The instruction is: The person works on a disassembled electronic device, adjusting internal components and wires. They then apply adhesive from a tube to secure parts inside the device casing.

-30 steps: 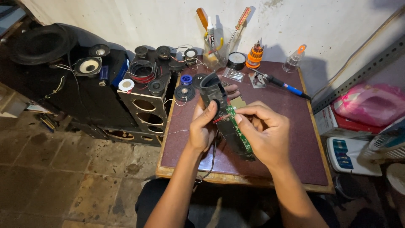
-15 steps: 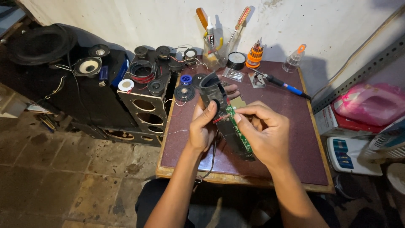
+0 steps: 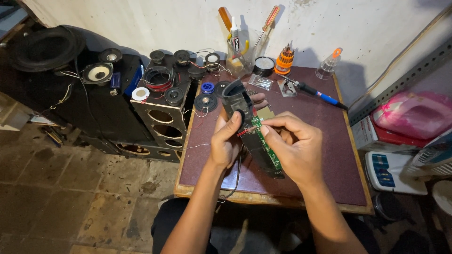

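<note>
Head view: left hand (image 3: 225, 143) grips black speaker housing (image 3: 241, 106), right hand (image 3: 293, 146) pinches wire (image 3: 246, 132).

Both bare forearms reach up from the lower edge of the head view and converge at mid-frame. Left hand (image 3: 225, 143): wrist straight, fingers curled away from the camera in a clasping grip, thumb raised and pressing forward. Right hand (image 3: 293, 146): wrist bent slightly inward, thumb and forefinger pinched together at the tips, remaining fingers curled loosely underneath. Hands close, thumbs nearly meeting.
</note>
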